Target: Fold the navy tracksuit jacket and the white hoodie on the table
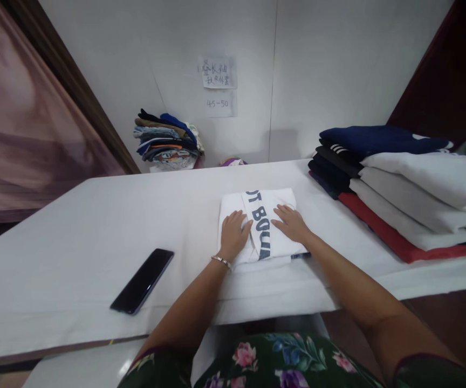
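Observation:
A white garment with dark printed letters lies folded into a rectangle near the front edge of the table. My left hand rests flat on its left part, fingers stretched out, with a bracelet at the wrist. On the garment's right part lies my right hand, its fingers spread beside the lettering. Neither hand grips the cloth. A small dark patch shows at the garment's lower right edge, under the right forearm.
The white-covered table carries a black phone left of the garment. Piled folded clothes stand at the right. Another clothes stack sits beyond the far edge. Handwritten paper signs hang on the wall.

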